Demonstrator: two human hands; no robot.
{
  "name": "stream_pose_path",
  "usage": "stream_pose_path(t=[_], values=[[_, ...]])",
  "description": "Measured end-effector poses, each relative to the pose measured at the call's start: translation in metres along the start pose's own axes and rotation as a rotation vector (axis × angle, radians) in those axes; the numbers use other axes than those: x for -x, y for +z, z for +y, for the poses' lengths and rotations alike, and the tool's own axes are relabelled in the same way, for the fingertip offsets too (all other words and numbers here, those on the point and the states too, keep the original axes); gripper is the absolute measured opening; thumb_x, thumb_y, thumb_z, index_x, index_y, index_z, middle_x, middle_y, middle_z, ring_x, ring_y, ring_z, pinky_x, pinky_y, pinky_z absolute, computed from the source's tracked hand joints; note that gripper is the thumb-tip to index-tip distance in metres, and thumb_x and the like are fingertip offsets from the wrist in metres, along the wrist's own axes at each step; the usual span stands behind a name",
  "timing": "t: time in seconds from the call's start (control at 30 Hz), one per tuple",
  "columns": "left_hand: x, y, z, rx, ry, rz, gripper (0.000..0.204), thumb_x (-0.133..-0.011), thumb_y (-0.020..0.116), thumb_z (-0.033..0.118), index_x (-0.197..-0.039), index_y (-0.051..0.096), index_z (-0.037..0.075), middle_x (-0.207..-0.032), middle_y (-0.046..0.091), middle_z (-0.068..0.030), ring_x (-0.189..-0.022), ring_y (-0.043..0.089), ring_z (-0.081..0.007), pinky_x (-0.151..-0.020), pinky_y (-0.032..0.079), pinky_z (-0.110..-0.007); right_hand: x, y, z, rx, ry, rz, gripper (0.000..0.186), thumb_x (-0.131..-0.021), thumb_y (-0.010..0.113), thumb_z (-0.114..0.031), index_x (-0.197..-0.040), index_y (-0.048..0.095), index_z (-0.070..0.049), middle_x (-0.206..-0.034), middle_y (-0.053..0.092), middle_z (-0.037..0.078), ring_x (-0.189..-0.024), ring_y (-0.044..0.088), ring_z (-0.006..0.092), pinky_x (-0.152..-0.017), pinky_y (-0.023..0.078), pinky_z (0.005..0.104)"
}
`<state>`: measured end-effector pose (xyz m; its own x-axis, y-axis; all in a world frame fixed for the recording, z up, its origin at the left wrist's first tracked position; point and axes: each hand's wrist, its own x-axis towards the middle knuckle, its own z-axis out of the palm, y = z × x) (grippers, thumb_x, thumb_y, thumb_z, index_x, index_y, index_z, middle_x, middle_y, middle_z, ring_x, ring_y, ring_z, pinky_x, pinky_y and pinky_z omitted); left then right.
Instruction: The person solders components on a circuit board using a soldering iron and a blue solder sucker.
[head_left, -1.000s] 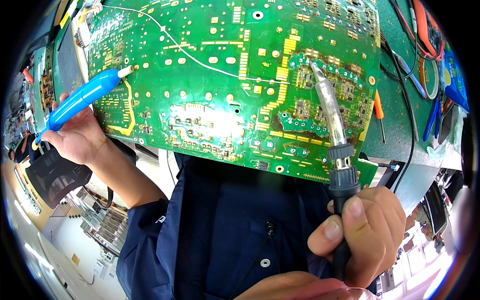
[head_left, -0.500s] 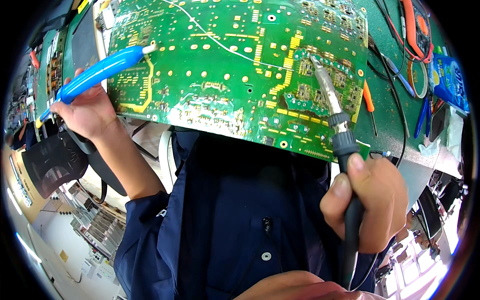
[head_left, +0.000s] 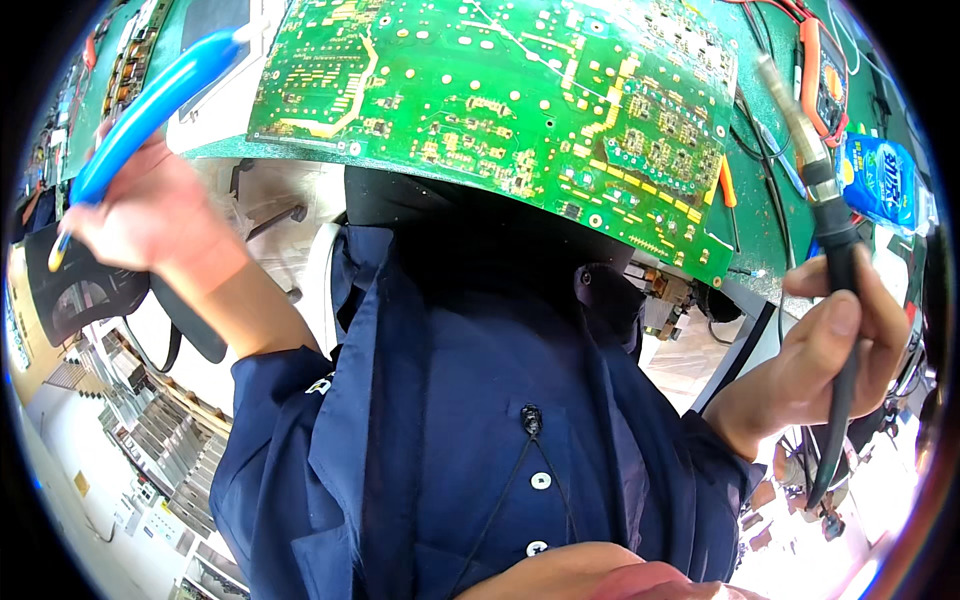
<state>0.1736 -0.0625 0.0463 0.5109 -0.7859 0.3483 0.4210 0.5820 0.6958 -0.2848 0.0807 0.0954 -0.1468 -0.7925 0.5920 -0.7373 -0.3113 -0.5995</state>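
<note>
My left hand (head_left: 165, 215), slightly blurred, is wrapped round a blue desoldering pump (head_left: 150, 115) with a white tip and a yellow end. The pump slants up, its tip left of the large green circuit board (head_left: 440, 110). On the far right, my right hand (head_left: 840, 345) grips a soldering iron (head_left: 836, 235) by its black handle. Its metal tip points up and away, off the board's right edge. The board lies on the bench with gold pads, small parts and a thin white wire across it; its near edge is toward me.
Right of the board lie an orange-handled screwdriver (head_left: 728, 186), an orange-cased multimeter (head_left: 826, 85) with leads and a blue packet (head_left: 882, 185). A row of electronic parts (head_left: 133, 55) lies at the far left. Below it on the left stands a black mesh chair (head_left: 85, 285).
My right hand has lifted the soldering iron off the board and carried it right. My left hand has moved left with the desoldering pump. The board appears shifted slightly up and right in view.
</note>
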Motion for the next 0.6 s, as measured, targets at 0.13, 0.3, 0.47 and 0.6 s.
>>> stream_pose_path(t=[0.13,0.3,0.47,0.6], values=[[-0.017,0.01,0.067,-0.217,0.284,-0.166,0.07,-0.095,0.026,0.053,-0.088,0.061,-0.006,-0.086,0.06,-0.0222,-0.086,0.059,-0.0372,-0.088,0.045,-0.053,-0.016,-0.006,0.021,0.137,-0.004,0.018,0.073,-0.097,0.053,-0.055,-0.123,0.054,0.013,-0.075,0.068,0.019,-0.063,0.066,0.0221,-0.062,0.052,0.0299],[-0.026,0.007,0.102,-0.426,0.225,-0.311,0.04,-0.087,0.056,0.042,-0.094,0.06,0.003,-0.079,0.052,-0.0104,-0.068,0.05,-0.0235,-0.067,0.04,-0.04,-0.02,-0.016,0.045,-0.016,-0.018,-0.072,0.083,-0.098,0.044,-0.061,-0.131,0.049,0.015,-0.082,0.07,0.021,-0.068,0.067,0.0238,-0.065,0.053,0.0315],[0.009,0.02,0.065,-0.917,-0.133,-0.432,0.032,-0.098,0.059,0.017,-0.123,0.057,-0.004,-0.08,0.052,-0.0044,-0.066,0.047,-0.0114,-0.06,0.037,-0.024,-0.014,-0.023,0.059,-0.528,0.061,-0.242,0.08,-0.101,0.036,-0.06,-0.137,0.046,0.01,-0.082,0.069,0.018,-0.068,0.066,0.0233,-0.062,0.052,0.0328],[0.053,0.059,0.034,-1.302,-0.161,-0.599,0.036,-0.09,0.072,0.013,-0.122,0.058,0.001,-0.082,0.056,0.0025,-0.068,0.05,-0.0079,-0.06,0.039,-0.02,-0.009,-0.015,0.063,-0.565,0.111,-0.161,0.082,-0.1,0.031,-0.064,-0.139,0.046,0.006,-0.09,0.07,0.021,-0.075,0.068,0.0284,-0.067,0.053,0.035]])
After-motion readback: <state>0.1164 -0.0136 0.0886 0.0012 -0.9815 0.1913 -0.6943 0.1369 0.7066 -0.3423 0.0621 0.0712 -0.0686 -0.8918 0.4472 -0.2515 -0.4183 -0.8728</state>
